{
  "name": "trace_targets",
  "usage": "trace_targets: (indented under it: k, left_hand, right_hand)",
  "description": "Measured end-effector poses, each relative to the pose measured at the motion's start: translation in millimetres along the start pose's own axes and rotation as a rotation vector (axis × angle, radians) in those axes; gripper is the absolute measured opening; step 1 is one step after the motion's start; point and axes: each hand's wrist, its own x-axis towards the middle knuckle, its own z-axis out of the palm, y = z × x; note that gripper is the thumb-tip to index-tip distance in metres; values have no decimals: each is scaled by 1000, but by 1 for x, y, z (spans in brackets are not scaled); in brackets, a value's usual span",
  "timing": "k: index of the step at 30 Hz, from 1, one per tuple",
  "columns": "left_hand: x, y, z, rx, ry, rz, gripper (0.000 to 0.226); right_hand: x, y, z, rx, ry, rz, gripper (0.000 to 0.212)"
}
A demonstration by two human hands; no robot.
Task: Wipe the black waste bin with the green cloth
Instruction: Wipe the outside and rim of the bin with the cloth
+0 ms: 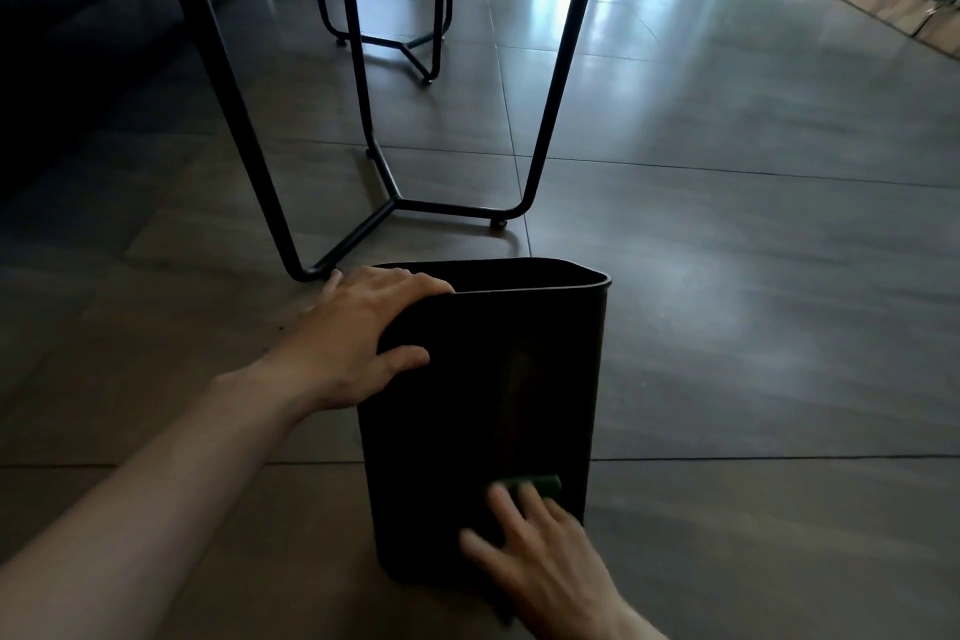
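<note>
tiled floor [727, 327], right hand [540, 556] flat on cloth [540, 483]

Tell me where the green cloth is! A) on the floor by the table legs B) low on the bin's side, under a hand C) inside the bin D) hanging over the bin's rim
B: the right hand presses the green cloth against the lower side of the black waste bin.

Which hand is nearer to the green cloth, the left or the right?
Right. The right hand presses the green cloth against the lower front of the black waste bin; the left hand grips the bin's top rim, well above the cloth.
</note>
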Motion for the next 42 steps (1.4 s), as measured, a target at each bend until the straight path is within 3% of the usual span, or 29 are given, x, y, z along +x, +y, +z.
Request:
trace_targets:
  k: [3, 6, 9, 11, 15, 17, 19, 24, 27, 31, 33, 39, 42]
  left_hand:
    - [-1, 1, 1, 7, 7, 19, 59]
    - [1, 1, 0, 10, 2, 9, 59]
    - [0, 0, 0, 2, -9, 5, 60]
    - [1, -1, -1, 1, -17, 0, 60]
    - [3, 0, -1, -5, -17, 12, 59]
    - [2, 0, 1, -13, -17, 16, 58]
    - [3, -2, 1, -10, -11, 9, 59]
    - [4, -1, 1, -5, -11, -2, 60]
    - [4, -2, 1, -5, 2, -16, 61]
    - [7, -3, 3, -4, 0, 6, 61]
    - [7, -4, 5, -3, 2, 20, 60]
    - [6, -6, 6, 1, 20, 18, 62]
    - [8, -6, 5, 9, 18, 17, 62]
  right_hand:
    - [5, 20, -11, 37, 32, 151, 54]
    - [62, 50, -48, 114, 334, 430, 49]
    - [104, 63, -66, 124, 470, 492, 44]
    - [95, 46, -54, 108, 411, 417, 39]
    - [13, 0, 1, 21, 57, 67, 40]
    - [-11, 1, 7, 27, -54, 40, 53]
    - [1, 16, -6, 86, 3, 179, 61]
    - [96, 68, -68, 121, 453, 443, 45]
    - [103, 51, -55, 61, 422, 379, 37]
    - [31, 5, 3, -27, 142, 1, 30]
    - [9, 4, 10, -20, 69, -53, 28]
    - [88, 61, -49, 51, 435, 379, 37]
    - [108, 61, -51, 39, 463, 392, 38]
